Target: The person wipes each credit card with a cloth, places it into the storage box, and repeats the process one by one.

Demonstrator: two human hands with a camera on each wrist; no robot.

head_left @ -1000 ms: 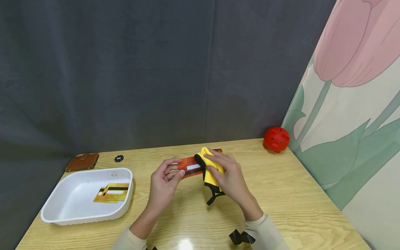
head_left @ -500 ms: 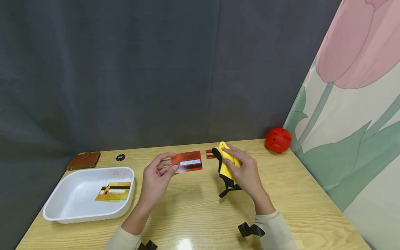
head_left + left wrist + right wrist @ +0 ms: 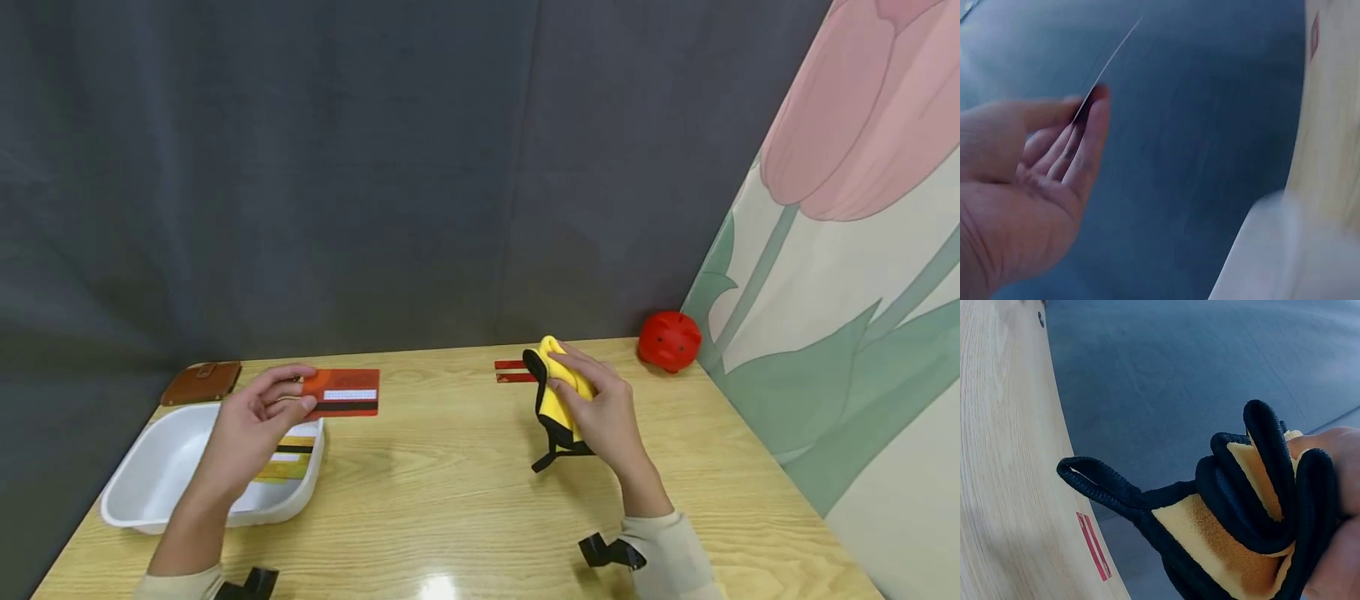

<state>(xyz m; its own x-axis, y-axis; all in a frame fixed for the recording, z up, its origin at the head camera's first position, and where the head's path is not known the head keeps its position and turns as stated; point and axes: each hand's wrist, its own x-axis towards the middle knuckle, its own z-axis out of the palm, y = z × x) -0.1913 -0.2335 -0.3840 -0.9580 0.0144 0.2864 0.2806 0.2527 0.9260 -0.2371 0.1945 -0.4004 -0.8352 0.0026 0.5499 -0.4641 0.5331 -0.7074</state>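
My left hand (image 3: 251, 429) pinches a red card (image 3: 343, 392) by its left end, thumb in front and fingers behind. The card has a dark stripe and a white panel, and stands above the right end of a white tray (image 3: 138, 479). In the left wrist view the card (image 3: 1109, 61) appears edge-on. Gold cards (image 3: 291, 468) lie in the tray, partly covered from view by the left hand and wrist. My right hand (image 3: 606, 408) grips a folded yellow cloth (image 3: 558, 406) with black edging; its black loop (image 3: 1097, 478) hangs free in the right wrist view.
Behind the cloth, a flat red piece (image 3: 515, 377) with a pale band lies near the table's back edge. A brown wallet (image 3: 201, 383) is at the back left. A red piggy bank (image 3: 669, 342) stands at the back right, near the flowered wall. A dark curtain backs the table.
The cloth and card have come apart. My left hand has carried the card left, towards the tray. My right hand has moved right with the cloth, uncovering part of the flat red piece.
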